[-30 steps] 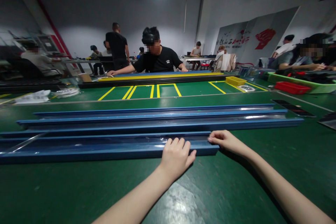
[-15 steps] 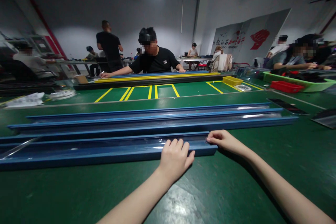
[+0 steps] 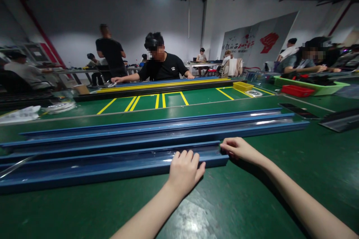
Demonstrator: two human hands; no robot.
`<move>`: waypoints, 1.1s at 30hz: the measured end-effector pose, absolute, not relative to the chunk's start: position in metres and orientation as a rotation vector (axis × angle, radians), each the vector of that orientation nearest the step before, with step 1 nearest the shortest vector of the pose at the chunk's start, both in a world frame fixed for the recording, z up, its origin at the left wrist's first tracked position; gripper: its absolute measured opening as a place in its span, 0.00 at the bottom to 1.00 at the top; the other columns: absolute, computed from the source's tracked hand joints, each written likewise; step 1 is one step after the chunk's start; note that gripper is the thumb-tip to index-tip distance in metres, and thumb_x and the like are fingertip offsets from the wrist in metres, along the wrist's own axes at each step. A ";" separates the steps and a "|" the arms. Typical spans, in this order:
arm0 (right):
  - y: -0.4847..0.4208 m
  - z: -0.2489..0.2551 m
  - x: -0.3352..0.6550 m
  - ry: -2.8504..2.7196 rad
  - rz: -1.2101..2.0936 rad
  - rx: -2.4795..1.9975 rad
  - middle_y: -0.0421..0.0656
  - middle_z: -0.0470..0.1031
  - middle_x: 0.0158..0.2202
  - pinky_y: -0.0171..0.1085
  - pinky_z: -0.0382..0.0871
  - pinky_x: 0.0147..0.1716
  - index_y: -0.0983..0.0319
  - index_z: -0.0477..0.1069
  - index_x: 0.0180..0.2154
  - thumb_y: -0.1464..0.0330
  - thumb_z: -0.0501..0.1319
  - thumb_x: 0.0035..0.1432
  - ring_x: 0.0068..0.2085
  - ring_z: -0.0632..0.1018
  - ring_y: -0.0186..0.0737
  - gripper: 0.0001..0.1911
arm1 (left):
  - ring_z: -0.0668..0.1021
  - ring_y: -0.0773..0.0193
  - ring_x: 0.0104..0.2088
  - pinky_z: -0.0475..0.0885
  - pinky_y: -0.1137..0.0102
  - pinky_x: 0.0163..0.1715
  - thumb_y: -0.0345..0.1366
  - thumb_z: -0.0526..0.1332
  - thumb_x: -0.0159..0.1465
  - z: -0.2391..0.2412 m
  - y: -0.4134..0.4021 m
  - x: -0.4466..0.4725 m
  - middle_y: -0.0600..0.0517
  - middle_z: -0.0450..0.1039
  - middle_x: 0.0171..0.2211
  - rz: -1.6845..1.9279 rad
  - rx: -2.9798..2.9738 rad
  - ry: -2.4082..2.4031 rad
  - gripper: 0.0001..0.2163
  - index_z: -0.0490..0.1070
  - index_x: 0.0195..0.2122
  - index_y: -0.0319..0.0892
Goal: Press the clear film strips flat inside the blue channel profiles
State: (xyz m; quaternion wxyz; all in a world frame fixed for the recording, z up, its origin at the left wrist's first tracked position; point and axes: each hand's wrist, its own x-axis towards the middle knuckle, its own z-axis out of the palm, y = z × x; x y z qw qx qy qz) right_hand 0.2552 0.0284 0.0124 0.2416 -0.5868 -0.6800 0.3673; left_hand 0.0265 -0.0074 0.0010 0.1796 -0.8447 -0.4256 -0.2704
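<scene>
A long blue metal channel (image 3: pixel 106 166) lies across the green table (image 3: pixel 252 201) right in front of me. My left hand (image 3: pixel 183 171) rests on its near wall, fingers curled over the edge. At the channel's right end, my right hand (image 3: pixel 238 148) pinches the end of it with bent fingers. Two more long blue channels (image 3: pixel 168 129) lie side by side just behind it.
Across the table a person in a black shirt (image 3: pixel 164 68) leans over a yellow and black rail (image 3: pixel 168 85). A yellow tray (image 3: pixel 242 86), a red tray (image 3: pixel 297 90) and a green bin (image 3: pixel 328 89) stand at the right. Dark strips (image 3: pixel 339 120) lie far right. Other people sit behind.
My view has swung a little to the right, so everything sits further left. Both hands stay on the near channel in the same grip.
</scene>
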 end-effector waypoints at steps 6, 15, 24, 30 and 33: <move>0.013 0.026 0.235 -1.836 0.535 -1.498 0.37 0.61 0.16 0.31 0.56 0.22 0.61 0.59 0.19 0.55 0.44 0.55 0.20 0.63 0.30 0.22 | 0.69 0.63 0.28 0.58 0.67 0.28 0.39 0.53 0.57 0.001 -0.007 0.027 0.52 0.67 0.25 -0.763 -2.394 -1.202 0.08 0.65 0.26 0.41; -0.005 0.007 0.191 -2.152 -0.372 -1.400 0.42 0.66 0.21 0.32 0.52 0.28 0.61 0.63 0.21 0.66 0.45 0.58 0.26 0.65 0.32 0.17 | 0.69 0.62 0.29 0.59 0.67 0.29 0.36 0.54 0.54 0.002 -0.008 0.027 0.51 0.67 0.26 -0.744 -2.429 -1.222 0.05 0.65 0.26 0.42; 0.002 0.005 0.180 -2.126 -0.590 -1.441 0.43 0.67 0.20 0.34 0.49 0.25 0.62 0.65 0.20 0.65 0.46 0.57 0.24 0.66 0.32 0.18 | 0.69 0.62 0.29 0.60 0.66 0.29 0.37 0.54 0.53 -0.001 -0.008 0.030 0.52 0.67 0.26 -0.747 -2.416 -1.254 0.05 0.65 0.26 0.42; 0.010 0.002 0.182 -2.182 -0.634 -1.430 0.44 0.68 0.19 0.34 0.49 0.24 0.63 0.66 0.19 0.66 0.45 0.57 0.22 0.66 0.32 0.19 | 0.68 0.62 0.29 0.59 0.66 0.29 0.37 0.53 0.54 -0.001 -0.007 0.029 0.52 0.67 0.26 -0.736 -2.432 -1.246 0.05 0.65 0.27 0.42; 0.012 0.002 0.185 -2.195 -0.620 -1.425 0.44 0.69 0.19 0.34 0.49 0.23 0.63 0.66 0.20 0.67 0.44 0.57 0.21 0.66 0.33 0.20 | 0.68 0.61 0.31 0.60 0.66 0.30 0.37 0.53 0.56 0.000 -0.008 0.027 0.52 0.67 0.28 -0.717 -2.454 -1.237 0.06 0.65 0.30 0.42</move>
